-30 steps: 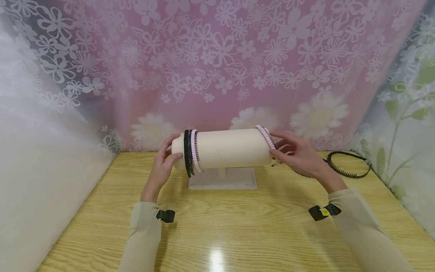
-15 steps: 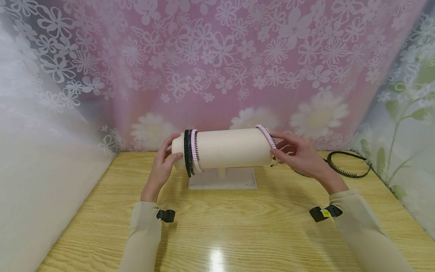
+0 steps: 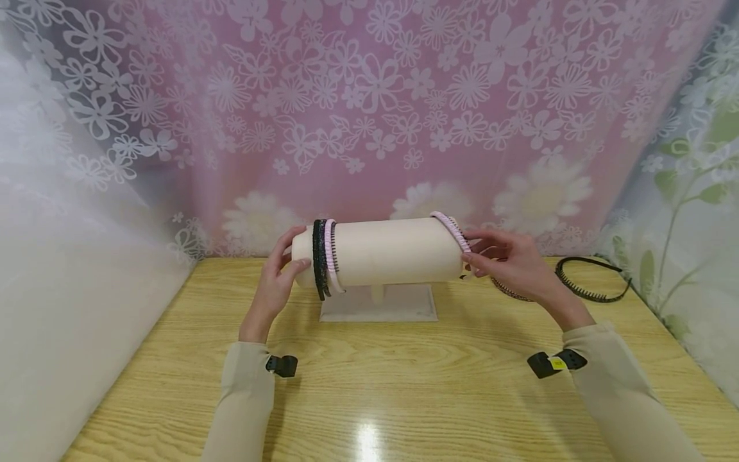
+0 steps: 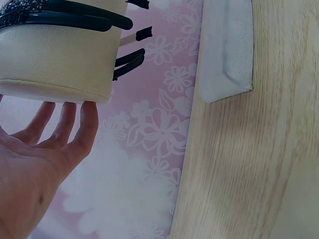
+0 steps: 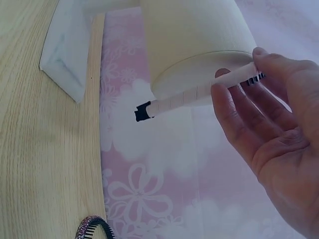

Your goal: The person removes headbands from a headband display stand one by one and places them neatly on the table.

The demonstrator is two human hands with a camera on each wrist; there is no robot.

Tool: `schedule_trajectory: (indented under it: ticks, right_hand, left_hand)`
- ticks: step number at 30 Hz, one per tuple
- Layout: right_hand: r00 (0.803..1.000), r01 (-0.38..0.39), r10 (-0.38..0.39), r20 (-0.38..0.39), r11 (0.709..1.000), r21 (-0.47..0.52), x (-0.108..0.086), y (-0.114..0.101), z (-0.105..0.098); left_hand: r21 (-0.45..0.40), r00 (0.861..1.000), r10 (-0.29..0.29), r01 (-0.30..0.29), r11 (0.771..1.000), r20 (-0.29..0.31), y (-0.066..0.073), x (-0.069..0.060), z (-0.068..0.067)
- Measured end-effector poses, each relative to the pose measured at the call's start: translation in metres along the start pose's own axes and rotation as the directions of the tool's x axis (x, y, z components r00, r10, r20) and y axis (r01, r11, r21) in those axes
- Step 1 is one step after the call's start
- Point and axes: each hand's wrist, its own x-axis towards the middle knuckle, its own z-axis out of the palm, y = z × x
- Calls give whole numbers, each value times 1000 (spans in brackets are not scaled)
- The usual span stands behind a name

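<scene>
A cream cylinder display stand [image 3: 398,253] lies level on a post over a pale base [image 3: 378,308]. My left hand [image 3: 268,292] grips its left end, thumb in front and other fingertips behind. Near that end, dark glittery headbands [image 3: 319,263] and a pink toothed headband [image 3: 331,253] circle the cylinder. At the opposite end, my right hand [image 3: 514,263] pinches another pink headband [image 3: 453,232] between thumb and fingers. This band slants over the cylinder's right rim. In the right wrist view, its black-tipped end [image 5: 143,111] hangs beyond the cylinder's end face.
On the wooden table [image 3: 369,372], a black toothed headband [image 3: 594,296] lies at the right. A glittery headband [image 3: 508,290] is partly hidden behind my right hand. A pink floral curtain [image 3: 369,128] hangs behind, with pale sheets at both sides.
My right hand has shifted slightly right, drawing the pink headband's near side outward so it slants more across the cylinder's right rim. My left hand has stayed in place.
</scene>
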Motion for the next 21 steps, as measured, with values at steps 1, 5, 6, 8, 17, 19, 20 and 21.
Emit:
schedule_trajectory:
  ticks: [1, 5, 6, 8, 17, 19, 20, 21]
  right_hand:
    - [1000, 0, 0, -1, 1000, 6, 0, 0, 0]
    - [1000, -15, 15, 0, 999, 31, 0, 1, 0]
    - [1000, -20, 20, 2, 999, 37, -1, 1, -1]
    - [1000, -31, 31, 4, 999, 38, -1, 2, -1]
    - [997, -83, 83, -6, 997, 10, -8, 4, -6]
    - [996, -92, 92, -20, 996, 4, -10, 4, -7]
    - [996, -88, 88, -25, 996, 1, -11, 5, -7]
    - [996, -85, 85, -30, 996, 0, -12, 5, -7]
  left_hand:
    - [1, 1000, -1, 1, 1000, -1, 0, 0, 0]
    - [8, 1000, -3, 3, 1000, -2, -1, 0, 0]
    - [8, 1000, -2, 2, 1000, -2, -1, 0, 0]
    - [6, 1000, 0, 0, 1000, -1, -1, 0, 0]
    - [-15, 1000, 2, -2, 1000, 2, 1, 0, 0]
    - [-16, 1000, 3, -3, 1000, 2, 1, 0, 0]
    - [-16, 1000, 3, -3, 1000, 2, 1, 0, 0]
    - [-15, 1000, 3, -3, 1000, 2, 1, 0, 0]
